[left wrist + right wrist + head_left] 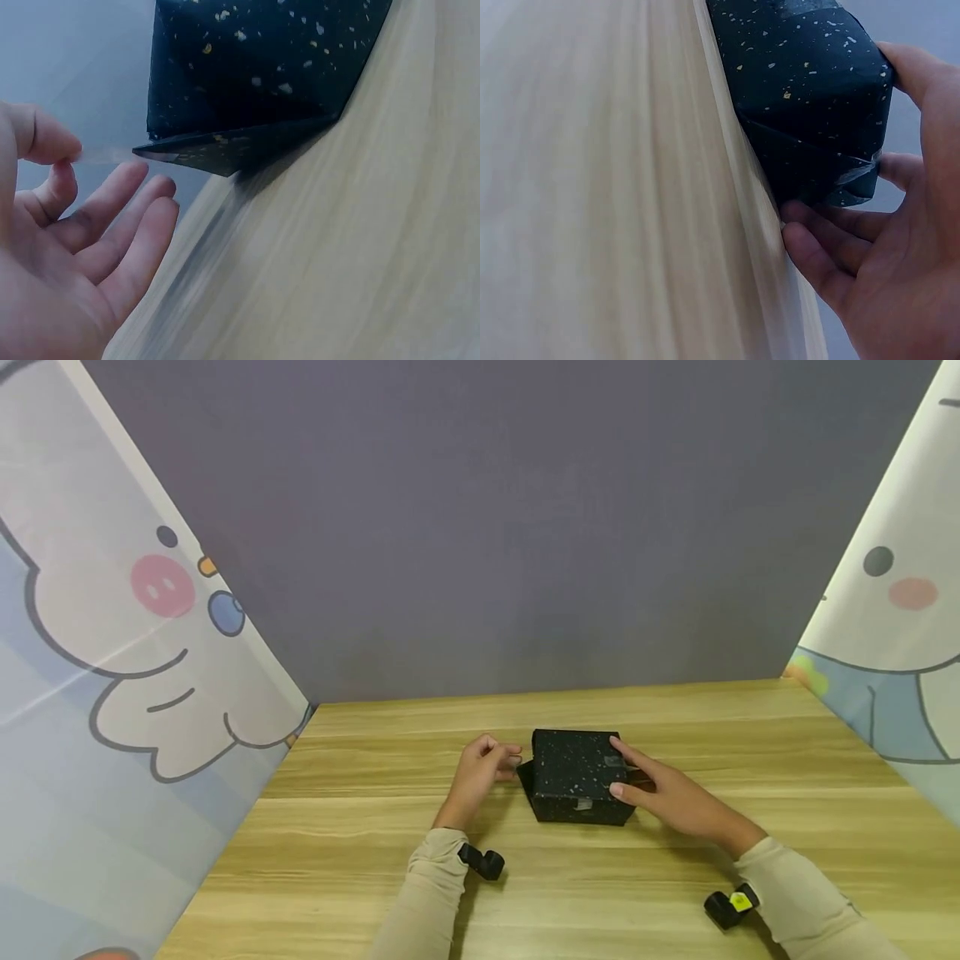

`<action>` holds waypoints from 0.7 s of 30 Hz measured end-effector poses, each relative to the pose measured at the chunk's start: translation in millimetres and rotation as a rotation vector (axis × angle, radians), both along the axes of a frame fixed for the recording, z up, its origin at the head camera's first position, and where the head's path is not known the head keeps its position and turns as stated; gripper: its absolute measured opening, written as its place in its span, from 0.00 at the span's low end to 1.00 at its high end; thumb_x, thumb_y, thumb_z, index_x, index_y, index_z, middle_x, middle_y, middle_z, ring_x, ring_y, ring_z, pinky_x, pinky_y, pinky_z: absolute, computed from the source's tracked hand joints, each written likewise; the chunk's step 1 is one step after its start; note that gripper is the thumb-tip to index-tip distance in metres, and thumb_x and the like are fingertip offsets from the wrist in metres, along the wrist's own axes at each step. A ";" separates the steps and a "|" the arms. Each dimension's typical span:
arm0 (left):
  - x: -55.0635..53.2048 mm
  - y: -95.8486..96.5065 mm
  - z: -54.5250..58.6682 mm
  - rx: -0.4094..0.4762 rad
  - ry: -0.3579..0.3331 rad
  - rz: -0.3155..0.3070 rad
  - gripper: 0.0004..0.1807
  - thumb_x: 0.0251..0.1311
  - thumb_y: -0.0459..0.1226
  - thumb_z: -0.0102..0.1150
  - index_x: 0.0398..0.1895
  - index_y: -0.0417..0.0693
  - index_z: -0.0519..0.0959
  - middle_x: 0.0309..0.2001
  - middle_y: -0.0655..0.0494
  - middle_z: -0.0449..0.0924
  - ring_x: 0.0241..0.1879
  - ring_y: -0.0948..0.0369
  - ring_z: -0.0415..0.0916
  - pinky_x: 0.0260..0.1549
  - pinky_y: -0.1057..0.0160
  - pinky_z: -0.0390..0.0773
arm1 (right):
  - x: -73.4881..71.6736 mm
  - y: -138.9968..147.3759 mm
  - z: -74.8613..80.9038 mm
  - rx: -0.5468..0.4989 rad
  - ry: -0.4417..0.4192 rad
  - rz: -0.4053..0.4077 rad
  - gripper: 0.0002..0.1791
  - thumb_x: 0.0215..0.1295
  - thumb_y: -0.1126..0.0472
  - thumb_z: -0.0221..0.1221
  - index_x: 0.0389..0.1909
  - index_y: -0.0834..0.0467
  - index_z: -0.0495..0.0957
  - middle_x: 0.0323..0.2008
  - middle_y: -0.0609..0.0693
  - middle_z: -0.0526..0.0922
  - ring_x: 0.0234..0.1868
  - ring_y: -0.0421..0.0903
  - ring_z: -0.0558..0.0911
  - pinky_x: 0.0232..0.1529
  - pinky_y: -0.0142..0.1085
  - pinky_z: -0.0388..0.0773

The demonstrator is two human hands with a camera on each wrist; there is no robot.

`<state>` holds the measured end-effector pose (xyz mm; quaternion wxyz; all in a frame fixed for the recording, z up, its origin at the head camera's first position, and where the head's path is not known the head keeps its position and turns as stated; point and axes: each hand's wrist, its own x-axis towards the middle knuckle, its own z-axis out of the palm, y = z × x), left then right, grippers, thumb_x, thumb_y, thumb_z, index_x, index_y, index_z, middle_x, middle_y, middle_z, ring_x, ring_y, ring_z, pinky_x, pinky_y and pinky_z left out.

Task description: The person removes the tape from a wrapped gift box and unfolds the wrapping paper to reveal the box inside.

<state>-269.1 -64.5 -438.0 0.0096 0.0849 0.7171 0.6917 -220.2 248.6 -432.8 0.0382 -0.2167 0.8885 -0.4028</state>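
A box wrapped in black paper with light flecks (573, 764) rests on the wooden table (360, 877). At its left end a pointed paper flap (225, 154) sticks out. My left hand (480, 768) pinches a strip of clear tape (105, 155) between thumb and index finger; the strip reaches the flap's tip, and the other fingers are spread below. On the right end, my right hand (675, 797) holds the box, with thumb and fingers around its edges. That end is folded down, with clear tape (855, 174) across the fold.
Another piece of tape (583, 805) shows on the box's front side. Behind the table rises a grey panel (510, 543), with cartoon-printed sheets at the left (90, 610) and right (900, 627). Black wrist cameras sit on both sleeves.
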 end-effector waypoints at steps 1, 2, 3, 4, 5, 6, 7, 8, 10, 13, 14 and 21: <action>-0.1 -0.7 -0.9 -0.010 0.002 0.010 0.11 0.72 0.32 0.47 0.28 0.42 0.68 0.50 0.41 0.83 0.49 0.47 0.83 0.46 0.46 0.82 | 0.1 0.5 -0.8 0.000 -0.003 0.001 0.42 0.75 0.41 0.53 0.81 0.42 0.44 0.77 0.61 0.52 0.67 0.66 0.69 0.59 0.65 0.67; -0.3 -1.2 -1.7 -0.017 0.004 0.019 0.11 0.71 0.32 0.47 0.28 0.42 0.68 0.51 0.40 0.83 0.48 0.47 0.83 0.46 0.46 0.82 | -0.1 0.9 -1.6 0.005 -0.003 0.001 0.42 0.75 0.41 0.53 0.81 0.42 0.44 0.77 0.61 0.52 0.67 0.66 0.69 0.59 0.65 0.67; -1.0 -1.4 -2.8 -0.028 0.007 0.030 0.10 0.71 0.32 0.48 0.28 0.42 0.69 0.51 0.40 0.82 0.48 0.47 0.83 0.45 0.46 0.82 | -0.2 1.4 -1.9 0.008 -0.003 0.003 0.42 0.75 0.41 0.53 0.81 0.41 0.43 0.77 0.61 0.52 0.68 0.66 0.68 0.59 0.66 0.67; -1.8 -1.4 -3.3 -0.037 0.008 0.041 0.10 0.70 0.32 0.49 0.28 0.42 0.69 0.51 0.40 0.82 0.48 0.48 0.83 0.45 0.47 0.82 | -0.7 2.0 -2.2 0.010 0.001 0.002 0.42 0.75 0.41 0.53 0.81 0.41 0.43 0.77 0.60 0.52 0.68 0.66 0.67 0.59 0.66 0.66; -2.3 -1.1 -3.8 -0.053 0.014 0.054 0.09 0.69 0.32 0.50 0.29 0.42 0.70 0.52 0.39 0.81 0.48 0.48 0.83 0.44 0.48 0.82 | -1.2 2.6 -2.3 0.006 0.003 0.001 0.42 0.75 0.41 0.53 0.81 0.41 0.42 0.77 0.61 0.52 0.69 0.66 0.66 0.60 0.66 0.66; -2.8 -0.7 -4.1 -0.070 0.021 0.068 0.08 0.68 0.32 0.52 0.29 0.41 0.71 0.52 0.40 0.81 0.47 0.50 0.83 0.43 0.49 0.83 | -1.8 3.3 -2.4 -0.001 0.005 0.000 0.42 0.75 0.41 0.53 0.81 0.42 0.42 0.77 0.61 0.53 0.69 0.67 0.66 0.60 0.66 0.66; -3.4 -0.1 -3.4 -0.088 0.023 0.081 0.07 0.67 0.32 0.53 0.30 0.41 0.71 0.53 0.40 0.81 0.47 0.51 0.83 0.42 0.51 0.83 | -2.5 4.1 -2.0 -0.009 0.006 -0.004 0.42 0.75 0.42 0.54 0.81 0.42 0.42 0.76 0.62 0.54 0.69 0.67 0.66 0.60 0.66 0.65; -4.0 0.6 -3.4 -0.101 0.028 0.089 0.05 0.66 0.31 0.54 0.31 0.40 0.72 0.53 0.39 0.81 0.46 0.52 0.83 0.40 0.53 0.83 | -3.1 4.8 -1.6 -0.021 0.004 -0.007 0.43 0.75 0.42 0.54 0.82 0.43 0.43 0.76 0.63 0.55 0.69 0.67 0.65 0.61 0.65 0.65; -4.6 1.5 -4.6 -0.139 0.037 0.096 0.03 0.64 0.30 0.56 0.34 0.38 0.74 0.53 0.39 0.81 0.42 0.55 0.82 0.36 0.57 0.81 | -4.5 5.7 -2.0 -0.052 -0.003 -0.007 0.43 0.74 0.44 0.56 0.82 0.45 0.43 0.75 0.65 0.57 0.69 0.67 0.66 0.62 0.64 0.66; -4.0 2.9 -8.0 -0.186 0.049 0.094 0.05 0.64 0.29 0.57 0.39 0.33 0.76 0.50 0.40 0.81 0.36 0.57 0.79 0.31 0.62 0.77 | -5.1 5.1 -3.2 -0.085 -0.031 -0.008 0.44 0.73 0.45 0.57 0.81 0.47 0.44 0.72 0.66 0.61 0.67 0.67 0.68 0.61 0.61 0.68; -3.6 3.4 -9.3 -0.199 0.055 0.091 0.05 0.64 0.28 0.57 0.40 0.32 0.76 0.49 0.40 0.81 0.35 0.56 0.78 0.30 0.63 0.76 | -5.1 4.6 -3.7 -0.094 -0.039 -0.008 0.44 0.73 0.45 0.58 0.81 0.47 0.44 0.72 0.67 0.61 0.67 0.67 0.69 0.61 0.61 0.68; -2.5 7.1 -9.7 -0.269 0.114 0.095 0.08 0.66 0.28 0.52 0.41 0.32 0.80 0.44 0.43 0.83 0.36 0.57 0.80 0.33 0.63 0.78 | -3.0 3.0 -3.6 -0.103 -0.034 -0.010 0.43 0.73 0.45 0.57 0.81 0.46 0.47 0.72 0.67 0.60 0.68 0.67 0.67 0.62 0.62 0.67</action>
